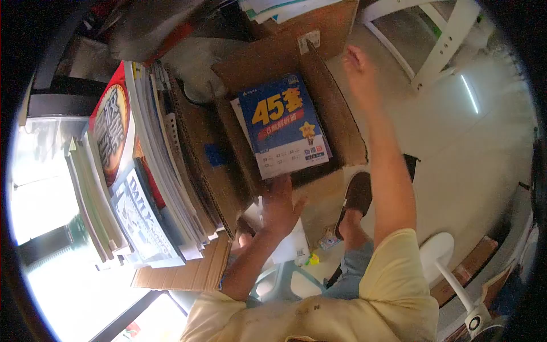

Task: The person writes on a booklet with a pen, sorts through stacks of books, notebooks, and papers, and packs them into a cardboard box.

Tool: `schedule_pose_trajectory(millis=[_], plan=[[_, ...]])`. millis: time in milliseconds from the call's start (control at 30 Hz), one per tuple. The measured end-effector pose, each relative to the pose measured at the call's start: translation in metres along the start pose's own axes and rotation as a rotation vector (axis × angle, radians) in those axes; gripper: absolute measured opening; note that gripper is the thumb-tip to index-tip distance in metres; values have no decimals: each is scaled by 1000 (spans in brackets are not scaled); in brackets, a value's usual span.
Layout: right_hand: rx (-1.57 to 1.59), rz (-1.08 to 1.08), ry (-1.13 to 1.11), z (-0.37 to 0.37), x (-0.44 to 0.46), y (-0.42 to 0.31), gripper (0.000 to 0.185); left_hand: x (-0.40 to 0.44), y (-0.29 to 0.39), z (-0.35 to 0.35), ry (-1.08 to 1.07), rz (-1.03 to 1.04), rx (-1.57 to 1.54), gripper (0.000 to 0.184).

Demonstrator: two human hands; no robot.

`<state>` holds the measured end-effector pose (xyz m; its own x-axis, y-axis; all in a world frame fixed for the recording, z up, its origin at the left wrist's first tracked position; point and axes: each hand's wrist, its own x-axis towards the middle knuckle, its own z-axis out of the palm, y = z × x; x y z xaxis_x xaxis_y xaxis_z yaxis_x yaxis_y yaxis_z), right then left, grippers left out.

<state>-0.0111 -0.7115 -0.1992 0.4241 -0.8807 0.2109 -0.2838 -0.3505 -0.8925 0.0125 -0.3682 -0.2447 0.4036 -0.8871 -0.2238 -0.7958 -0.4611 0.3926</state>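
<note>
A blue and white book [282, 122] marked "45" lies on top of other books or papers inside an open cardboard box [347, 131]. My left hand [279, 208] is at the book's lower edge, over the near side of the box; its thumb stands apart, its fingertips are blurred, and whether it touches the book I cannot tell. My right hand [359, 65] is raised beyond the box's right side, near the upper right flap, with its fingers curled and blurred. Nothing can be made out in it.
Upright books and magazines [165, 154] fill a box on the left, with a "DAILY" book [139, 214] at its near side. A white metal frame [444, 51] stands at upper right, a white fan-like stand [456, 279] at lower right, a green stool [279, 282] below me.
</note>
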Motion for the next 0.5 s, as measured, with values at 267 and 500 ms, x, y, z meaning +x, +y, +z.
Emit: schedule_pose_trajectory(millis=[267,500], plan=[[421,649,-517,20,-64,125,46,-27,-49,3,-253,84,69,66],[813,929,-763,48,-109,122,47,-16,-44,24,-337,-114,52,51]])
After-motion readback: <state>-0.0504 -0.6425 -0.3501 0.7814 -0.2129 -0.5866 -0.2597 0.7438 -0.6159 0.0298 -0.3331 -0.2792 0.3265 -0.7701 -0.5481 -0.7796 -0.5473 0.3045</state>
